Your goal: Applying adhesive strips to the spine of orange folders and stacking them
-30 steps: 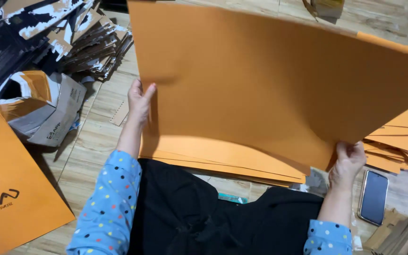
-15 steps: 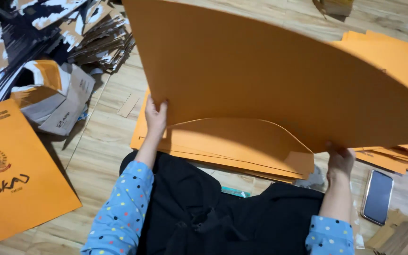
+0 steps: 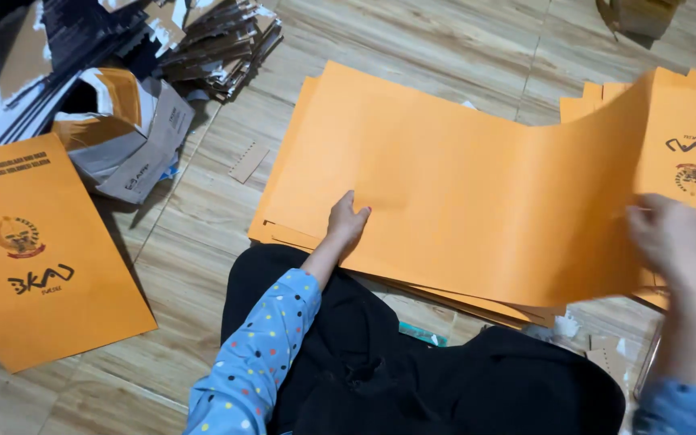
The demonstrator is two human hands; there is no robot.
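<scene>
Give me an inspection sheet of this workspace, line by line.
Surface: wood-look tiled floor.
Job's things: large orange card sheet atop a stack of orange sheets; its right end curls up.
Clutter: printed orange folder; torn grey cardboard box; pile of dark cardboard scraps.
Grippers: left hand flat on the sheet; right hand blurred at its raised end.
Cables: nothing seen.
Surroundings: black-clothed lap.

Right hand (image 3: 674, 242) motion-blurred, grip unreadable; orange sheet (image 3: 461, 201) hides most of stack (image 3: 477, 304) beneath; printed folder (image 3: 38, 250) cut by left edge; box (image 3: 638, 14) cropped at top.
</scene>
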